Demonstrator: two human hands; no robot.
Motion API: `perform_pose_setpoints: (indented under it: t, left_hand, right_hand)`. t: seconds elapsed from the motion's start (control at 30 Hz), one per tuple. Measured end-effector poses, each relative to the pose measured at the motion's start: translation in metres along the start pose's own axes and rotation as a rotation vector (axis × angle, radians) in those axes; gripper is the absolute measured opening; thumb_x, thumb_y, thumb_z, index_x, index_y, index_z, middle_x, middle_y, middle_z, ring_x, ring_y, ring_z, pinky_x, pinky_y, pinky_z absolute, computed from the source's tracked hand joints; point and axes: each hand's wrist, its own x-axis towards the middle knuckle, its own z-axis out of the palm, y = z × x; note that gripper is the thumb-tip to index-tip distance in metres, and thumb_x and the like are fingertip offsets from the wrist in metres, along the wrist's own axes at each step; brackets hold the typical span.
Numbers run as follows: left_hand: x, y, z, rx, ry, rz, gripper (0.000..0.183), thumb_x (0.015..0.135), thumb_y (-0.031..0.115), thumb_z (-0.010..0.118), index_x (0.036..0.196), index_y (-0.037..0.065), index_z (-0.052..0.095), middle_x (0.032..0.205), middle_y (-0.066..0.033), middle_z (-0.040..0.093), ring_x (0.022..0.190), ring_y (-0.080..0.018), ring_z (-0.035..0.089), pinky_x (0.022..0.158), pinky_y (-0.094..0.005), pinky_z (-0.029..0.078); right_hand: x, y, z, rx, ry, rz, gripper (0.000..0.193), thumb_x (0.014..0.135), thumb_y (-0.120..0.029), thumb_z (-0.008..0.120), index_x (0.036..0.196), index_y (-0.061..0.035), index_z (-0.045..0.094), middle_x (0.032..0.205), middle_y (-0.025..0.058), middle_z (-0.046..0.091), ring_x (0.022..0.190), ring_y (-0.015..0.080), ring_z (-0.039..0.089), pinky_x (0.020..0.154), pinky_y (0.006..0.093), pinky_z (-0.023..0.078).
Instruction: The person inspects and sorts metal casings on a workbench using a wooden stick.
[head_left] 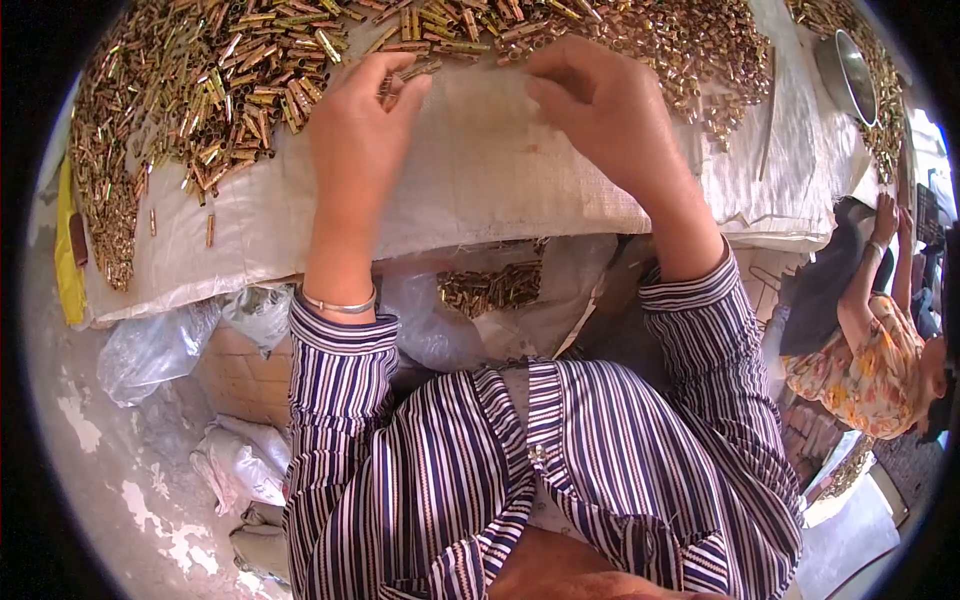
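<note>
My left hand (362,112) is closed, with thumb and fingers round a slim metal sleeve (420,70) at the near edge of a heap. That heap of long brass-coloured metal sleeves (235,100) spreads over the far left and middle of the white-covered table (490,170). To the right, my right hand (605,105) is slightly blurred, its fingers curled toward the thumb. Whatever it may hold is too small or hidden to make out. Just beyond it lies a pile of small, short copper-coloured metal pieces (700,70).
A metal bowl (848,78) rests at the far right beside more metal pieces. A thin rod (768,115) lies on the cover. Under the table edge are metal parts (490,290) and clear plastic bags (160,345). Another person (865,350) sits at the right with arms raised.
</note>
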Motion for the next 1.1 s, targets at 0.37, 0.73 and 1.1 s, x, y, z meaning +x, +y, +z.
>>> perform_pose_setpoints:
  t: [0.37,0.73,1.1]
  left_hand:
    - [-0.010,0.016,-0.003,-0.407,-0.261,-0.225,0.018,0.083,0.020,0.069,0.093,0.006,0.064,0.069,0.0026,0.059,0.057,-0.0023,0.050,0.049,-0.0171,0.035]
    - [-0.028,0.032,0.003,-0.722,-0.293,-0.319,0.014,0.085,0.019,0.066,0.094,0.008,0.066,0.076,0.0043,0.061,0.056,-0.0006,0.047,0.046,-0.0154,0.028]
    - [-0.031,0.030,0.005,-0.722,-0.250,-0.324,0.015,0.084,0.018,0.068,0.094,0.007,0.067,0.075,0.0019,0.063,0.054,-0.0010,0.045,0.045,-0.0159,0.028]
  right_hand:
    - [-0.003,-0.005,-0.004,0.603,-0.107,0.133,0.016,0.085,-0.007,0.062,0.097,0.0029,0.065,0.071,0.0032,0.062,0.065,0.0083,0.061,0.058,0.0219,0.051]
    - [-0.009,-0.009,0.008,0.615,-0.049,0.037,0.016,0.084,-0.001,0.061,0.099,0.0038,0.062,0.077,0.0079,0.067,0.072,0.0116,0.066,0.064,0.0236,0.053]
    - [-0.014,-0.005,0.010,0.570,0.015,0.059,0.012,0.077,-0.003,0.067,0.088,0.0019,0.064,0.072,0.0100,0.067,0.068,0.0135,0.067,0.060,0.0250,0.053]
